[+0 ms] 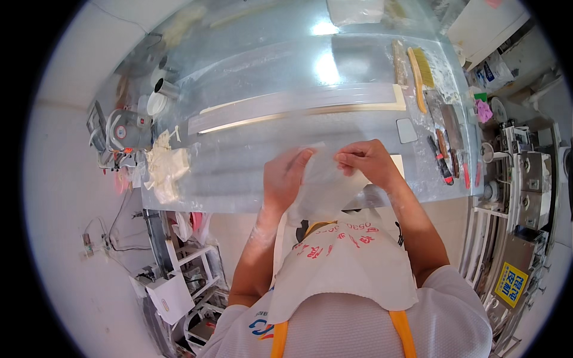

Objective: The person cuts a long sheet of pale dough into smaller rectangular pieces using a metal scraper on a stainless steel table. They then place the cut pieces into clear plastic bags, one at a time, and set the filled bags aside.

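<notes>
A thin, translucent plastic bag [326, 188] hangs between my hands over the table's front edge. My left hand [286, 174] grips its upper left part, thumb on top. My right hand [365, 162] pinches near its upper right side with fingers curled; part of the bag falls below it. Beyond my hands, a long strip of pale dough [399, 100] lies across the metal table [233, 179], largely under a long clear cover [344, 96]. Behind my right wrist a pale, flat piece [397, 166] shows in part. On the left lies a heap of dough scraps [168, 165], partly in plastic.
At the right are a wooden-handled brush [417, 80], a wide knife [451, 126], a black-and-red tool [441, 161] and a small white scraper or card [406, 130]. A scale [123, 129], a metal cup [166, 88] and a white bowl [156, 104] stand at the left.
</notes>
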A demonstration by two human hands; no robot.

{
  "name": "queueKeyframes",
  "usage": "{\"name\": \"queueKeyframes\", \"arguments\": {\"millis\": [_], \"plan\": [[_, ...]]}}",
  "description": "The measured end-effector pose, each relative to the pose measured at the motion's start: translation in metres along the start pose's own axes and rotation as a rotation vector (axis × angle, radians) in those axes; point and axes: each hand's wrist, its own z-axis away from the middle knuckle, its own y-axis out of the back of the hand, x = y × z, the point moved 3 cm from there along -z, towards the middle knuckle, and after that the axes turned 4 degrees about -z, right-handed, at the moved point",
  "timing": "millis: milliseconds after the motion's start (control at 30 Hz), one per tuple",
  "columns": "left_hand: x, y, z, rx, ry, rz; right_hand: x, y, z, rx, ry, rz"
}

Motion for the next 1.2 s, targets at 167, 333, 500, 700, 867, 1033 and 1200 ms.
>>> {"name": "queueKeyframes", "arguments": {"millis": [167, 333, 500, 700, 867, 1033, 1200], "plan": [[-0.018, 0.005, -0.009, 0.076, -0.152, -0.072, -0.008, -0.009, 0.001, -0.004, -0.024, 0.077], [-0.024, 0.007, 0.003, 0.392, -0.302, -0.266, -0.012, -0.023, 0.002, -0.002, -0.022, 0.094], [-0.004, -0.017, 0.033, 0.056, 0.137, 0.288, 0.000, -0.040, -0.001, -0.033, 0.076, 0.128], [-0.042, -0.013, 0.038, 0.050, 0.393, 0.703, 0.018, -0.056, -0.006, -0.095, 0.005, 0.085], [-0.092, -0.004, 0.026, 0.091, 0.591, 1.094, 0.058, -0.044, -0.009, -0.124, 0.016, -0.457], [-0.229, 0.016, 0.022, 0.211, 0.177, 0.501, 0.089, -0.032, -0.001, -0.423, 0.180, -0.958], [-0.191, 0.020, 0.001, 0.319, -0.131, -0.051, 0.120, 0.014, 0.013, -0.471, -0.041, -1.016]]}}
